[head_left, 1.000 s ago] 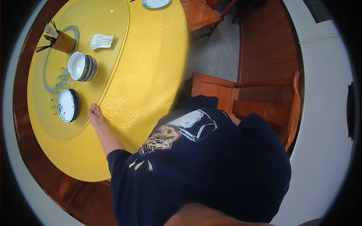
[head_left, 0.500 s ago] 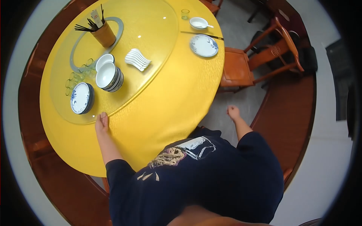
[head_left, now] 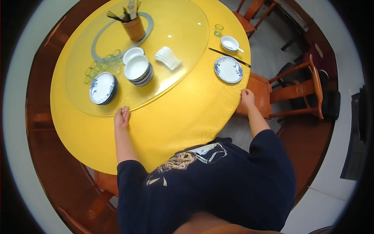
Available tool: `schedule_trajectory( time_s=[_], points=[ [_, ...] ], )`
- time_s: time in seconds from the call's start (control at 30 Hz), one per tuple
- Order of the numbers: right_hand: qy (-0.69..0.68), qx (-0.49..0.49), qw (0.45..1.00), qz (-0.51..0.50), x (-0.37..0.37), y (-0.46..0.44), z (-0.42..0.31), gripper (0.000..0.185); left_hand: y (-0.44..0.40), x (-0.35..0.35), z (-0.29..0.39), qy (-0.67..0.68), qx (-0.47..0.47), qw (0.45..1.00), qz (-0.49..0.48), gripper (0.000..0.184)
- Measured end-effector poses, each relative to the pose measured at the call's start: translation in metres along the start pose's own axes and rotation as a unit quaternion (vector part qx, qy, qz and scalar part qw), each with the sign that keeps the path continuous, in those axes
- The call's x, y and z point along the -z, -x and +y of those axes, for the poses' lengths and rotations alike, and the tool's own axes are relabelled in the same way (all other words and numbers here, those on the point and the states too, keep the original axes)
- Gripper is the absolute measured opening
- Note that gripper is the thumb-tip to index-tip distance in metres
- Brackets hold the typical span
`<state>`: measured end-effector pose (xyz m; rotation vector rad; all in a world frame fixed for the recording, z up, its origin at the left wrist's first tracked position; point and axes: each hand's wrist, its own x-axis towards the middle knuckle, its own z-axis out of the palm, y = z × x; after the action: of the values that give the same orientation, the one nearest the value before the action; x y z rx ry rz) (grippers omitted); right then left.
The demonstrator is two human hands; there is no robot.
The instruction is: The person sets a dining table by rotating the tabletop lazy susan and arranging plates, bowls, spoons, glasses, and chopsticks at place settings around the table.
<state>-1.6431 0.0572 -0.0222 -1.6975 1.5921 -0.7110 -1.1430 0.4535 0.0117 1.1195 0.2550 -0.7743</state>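
Note:
My left hand (head_left: 122, 117) is at the near rim of the clear glass turntable (head_left: 156, 98), its fingers curled at the edge. Just beyond it on the glass stands a stack of blue-patterned plates (head_left: 102, 88). To their right are stacked white bowls (head_left: 137, 67) and a nested row of white soup spoons (head_left: 167, 57). My right hand (head_left: 247, 97) is at the table's right edge, fingers curled and nothing visible in them. Close above it lies a single blue-patterned plate (head_left: 228, 70), apart from the hand.
On the yellow cloth (head_left: 183, 113) beyond that plate are chopsticks (head_left: 230, 57), a bowl with a spoon (head_left: 230, 43) and a green-tinted glass (head_left: 218, 29). Several glasses (head_left: 102, 63) and a chopstick holder (head_left: 134, 29) stand on the turntable. A wooden chair (head_left: 298, 91) is at right.
My right hand has risen from beside the table to its edge near the single plate. My left hand stays at the turntable rim. The view has turned, shifting the table scene.

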Motion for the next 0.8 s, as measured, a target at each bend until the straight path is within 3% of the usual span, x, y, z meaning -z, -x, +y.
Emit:
schedule_trajectory(
  time_s=[0.1, 0.27, 0.3, 0.4, 0.53, 0.7, 0.8],
  points=[
    [-0.129, -0.044, 0.99, -0.046, 0.012, 0.033, -0.013, 0.017, 0.014, -0.015, -0.008, 0.009, -0.019, 1.0, 0.005, 0.029],
    [-0.09, -0.022, 0.994, -0.058, 0.043, 0.015, -0.031, 0.018, 0.052, -0.064, -0.017, 0.017, -0.068, 0.997, 0.009, 0.027],
    [-0.089, -0.031, 0.995, -0.042, 0.036, 0.055, -0.031, 0.019, 0.042, -0.045, -0.016, 0.017, -0.053, 0.998, -0.013, 0.027],
    [-0.106, -0.04, 0.991, -0.075, 0.035, 0.034, -0.067, 0.026, 0.055, -0.064, -0.019, 0.035, -0.059, 0.998, 0.002, 0.027],
    [-0.147, -0.129, 0.976, -0.094, 0.025, 0.04, -0.106, 0.029, 0.062, -0.069, -0.02, 0.034, -0.057, 0.998, -0.014, 0.027],
    [-0.169, -0.151, 0.959, -0.168, 0.026, -0.014, -0.112, 0.029, 0.073, -0.09, -0.03, 0.03, -0.082, 0.996, 0.011, 0.028],
    [0.008, -0.009, 0.962, -0.272, 0.032, -0.034, -0.095, 0.032, 0.082, -0.102, -0.029, 0.027, -0.092, 0.995, 0.038, 0.027]
  ],
)
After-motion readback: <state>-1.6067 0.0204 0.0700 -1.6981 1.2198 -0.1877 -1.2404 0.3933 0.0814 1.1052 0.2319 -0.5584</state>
